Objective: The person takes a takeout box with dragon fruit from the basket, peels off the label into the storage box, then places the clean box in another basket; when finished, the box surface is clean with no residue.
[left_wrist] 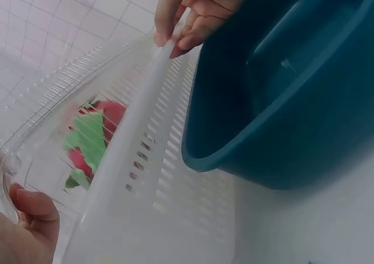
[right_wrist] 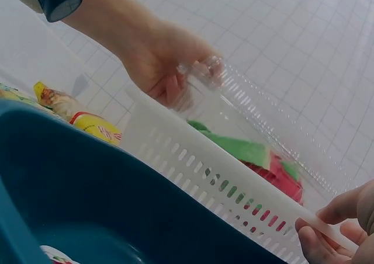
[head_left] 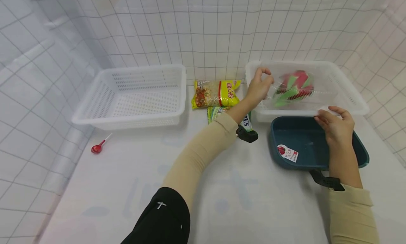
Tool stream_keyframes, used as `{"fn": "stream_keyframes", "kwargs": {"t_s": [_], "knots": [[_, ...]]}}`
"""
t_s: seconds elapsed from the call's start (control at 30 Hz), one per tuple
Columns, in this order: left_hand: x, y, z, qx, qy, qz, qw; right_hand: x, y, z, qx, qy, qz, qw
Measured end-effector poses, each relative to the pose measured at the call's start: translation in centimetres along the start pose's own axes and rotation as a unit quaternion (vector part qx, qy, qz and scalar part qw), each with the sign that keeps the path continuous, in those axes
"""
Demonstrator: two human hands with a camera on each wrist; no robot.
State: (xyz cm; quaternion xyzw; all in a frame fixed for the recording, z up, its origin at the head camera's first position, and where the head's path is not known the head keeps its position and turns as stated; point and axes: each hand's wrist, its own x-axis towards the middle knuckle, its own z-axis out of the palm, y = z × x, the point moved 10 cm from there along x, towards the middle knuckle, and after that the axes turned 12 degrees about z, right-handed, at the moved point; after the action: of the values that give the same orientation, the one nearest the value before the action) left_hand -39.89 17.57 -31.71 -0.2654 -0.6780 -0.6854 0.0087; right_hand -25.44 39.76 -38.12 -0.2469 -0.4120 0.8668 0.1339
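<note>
In the head view my left hand (head_left: 260, 85) reaches over the right white basket (head_left: 345, 92). Its thumb and fingers pinch one end of a clear plastic container (right_wrist: 234, 109), which spreads across the basket's opening. Through the plastic shows a red and green dragon fruit (head_left: 298, 84). My right hand (head_left: 337, 126) is at the basket's front rim, above a dark teal basin (head_left: 304, 161). Seen from the right wrist, thumb and fingers pinch that rim beside the container's other end. A white label with a red fruit picture (head_left: 287, 153) lies in the basin.
Another white basket (head_left: 130, 119) stands at the left. A red lollipop (head_left: 97, 148) lies in front of it. Between the baskets are a yellow food packet (head_left: 207, 94) and a green packet (head_left: 214, 112) partly hidden by my left arm. Grid-patterned cloth (head_left: 215, 32) walls the back.
</note>
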Motion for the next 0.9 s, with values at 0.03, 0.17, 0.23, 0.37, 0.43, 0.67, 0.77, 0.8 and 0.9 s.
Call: {"fn": "stream_keyframes", "kwargs": {"t_s": [0.03,0.17,0.23,0.37,0.43,0.67,0.77,0.8,0.9], "knots": [[0.0,-0.1,0.1,0.005,-0.002,-0.002,1.0000,0.0,0.0,0.0,-0.002,0.000,-0.002,1.0000],[0.2,-0.4,0.5,0.032,-0.010,-0.005,0.9994,-0.1,0.0,-0.1,-0.007,0.005,-0.004,1.0000],[0.2,-0.5,0.6,0.052,-0.017,-0.008,0.9985,0.0,0.0,-0.1,-0.010,0.006,-0.001,0.9999],[0.2,-0.7,0.9,0.096,-0.026,-0.019,0.9949,0.1,0.0,-0.1,-0.014,0.007,0.001,0.9999],[0.2,-0.7,1.0,0.116,-0.026,-0.028,0.9925,0.1,0.0,-0.1,-0.016,0.006,0.001,0.9998],[0.3,-0.8,1.2,0.145,-0.035,-0.037,0.9882,0.0,-0.1,0.0,-0.024,0.009,-0.004,0.9997],[0.3,-1.0,1.4,0.137,-0.053,-0.039,0.9884,0.0,0.0,0.0,-0.022,0.008,-0.003,0.9997],[0.4,-1.0,1.5,0.131,-0.062,-0.041,0.9886,0.0,0.0,0.0,-0.022,0.008,-0.002,0.9997],[0.4,-1.3,2.0,0.114,-0.090,-0.058,0.9877,0.1,0.0,-0.1,-0.026,0.009,-0.001,0.9996]]}}
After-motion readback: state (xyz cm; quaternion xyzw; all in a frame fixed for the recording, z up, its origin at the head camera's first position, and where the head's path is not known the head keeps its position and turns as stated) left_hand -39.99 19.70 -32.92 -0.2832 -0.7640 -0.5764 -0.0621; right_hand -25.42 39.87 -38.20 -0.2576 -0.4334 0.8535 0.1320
